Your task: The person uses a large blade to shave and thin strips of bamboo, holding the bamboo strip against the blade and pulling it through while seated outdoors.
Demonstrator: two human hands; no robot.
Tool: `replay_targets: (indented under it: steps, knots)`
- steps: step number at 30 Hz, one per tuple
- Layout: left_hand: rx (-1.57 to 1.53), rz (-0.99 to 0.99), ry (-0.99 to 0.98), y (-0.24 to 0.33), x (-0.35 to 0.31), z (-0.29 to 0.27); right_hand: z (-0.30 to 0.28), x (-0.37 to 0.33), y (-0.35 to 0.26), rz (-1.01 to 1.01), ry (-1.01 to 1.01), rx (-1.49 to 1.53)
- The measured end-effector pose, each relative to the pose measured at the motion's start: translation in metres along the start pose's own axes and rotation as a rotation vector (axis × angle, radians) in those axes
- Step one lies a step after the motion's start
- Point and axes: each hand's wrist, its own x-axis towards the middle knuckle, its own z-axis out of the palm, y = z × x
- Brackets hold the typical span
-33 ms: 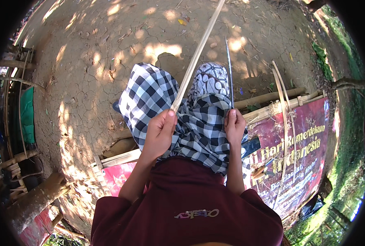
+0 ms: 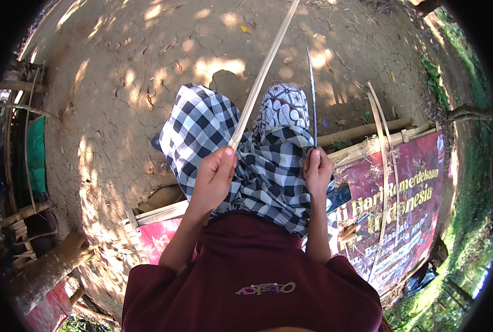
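1. The left hand (image 2: 215,172) is closed, thumb on top, around the near end of a pale wooden strip (image 2: 263,77); it sits against the left part of the checkered cloth (image 2: 274,177) covering the person's lap.
2. The right hand (image 2: 318,169) is also closed, over the right edge of the checkered cloth, gripping a thin grey blade (image 2: 312,99); it is probably a knife, though the fist hides the handle.
3. The strip slants up and to the right, out past the far side of the checkered cloth, to the upper edge of the view. The blade points away from the lap, nearly straight, to the right of the strip and apart from it.
4. Between the two, at the far end of the checkered cloth, a patterned fabric (image 2: 281,108) covers one knee.
5. Right of the checkered cloth lies a maroon banner (image 2: 418,152) with yellow lettering, and two narrow strips (image 2: 380,133) cross it.
6. Beyond the checkered cloth spreads cracked, sun-dappled ground (image 2: 119,72), with a yellow leaf (image 2: 246,29) on it.
7. Well to the left of the checkered cloth hangs a green sheet (image 2: 36,157).
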Motion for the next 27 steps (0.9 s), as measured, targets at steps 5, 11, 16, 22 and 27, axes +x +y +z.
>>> replay_targets:
  steps: [5, 11, 16, 22, 27]
  knots:
    - [-0.014, -0.131, -0.018, -0.007, 0.002, 0.002, -0.002, -0.011, -0.021, -0.291, -0.118, -0.099]
    - [0.029, -0.133, -0.121, -0.025, -0.005, 0.015, 0.031, -0.009, -0.057, -0.704, -0.144, -0.355]
    - [0.049, -0.196, -0.113, -0.027, -0.016, 0.008, 0.025, 0.004, -0.069, -0.813, -0.187, -0.598]
    - [-0.027, -0.266, -0.096, -0.02, -0.031, -0.012, 0.009, 0.024, -0.064, -0.395, -0.164, -0.562]
    - [-0.11, -0.227, -0.143, -0.024, -0.023, 0.001, 0.023, -0.002, -0.08, -0.807, -0.413, -0.698]
